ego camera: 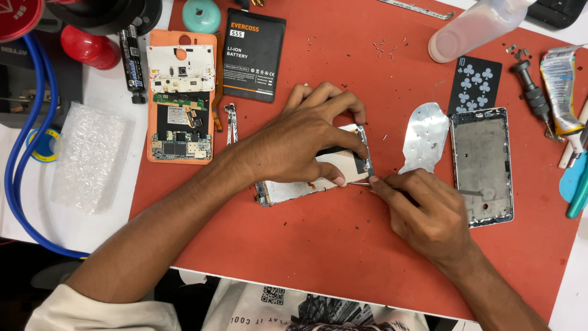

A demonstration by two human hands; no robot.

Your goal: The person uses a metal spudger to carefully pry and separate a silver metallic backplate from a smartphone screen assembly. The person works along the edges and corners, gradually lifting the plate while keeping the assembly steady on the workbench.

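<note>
At the left edge of the worktop a blue hose (pixel 18 153) loops past a clear sheet of bubble wrap (pixel 92 156). On the red rubber work mat (pixel 343 245), near its upper left corner, lies an orange-framed opened phone with bare circuit boards (pixel 180 98), and just right of it a black rectangular battery pack (pixel 253 54). Near the middle of the mat the left hand (pixel 300 144) lies over a white and silver phone screen assembly (pixel 306 184), fingers pressed on its top and right edge, pinning it flat. The right hand (pixel 422 211) is closed around a thin metal tool (pixel 367 182) whose tip touches the assembly's lower right corner. Further right lie a thin silver metal plate (pixel 424 136), a black playing card (pixel 474 83) and a grey metal phone frame (pixel 482 165), with tools at the right edge.
</note>
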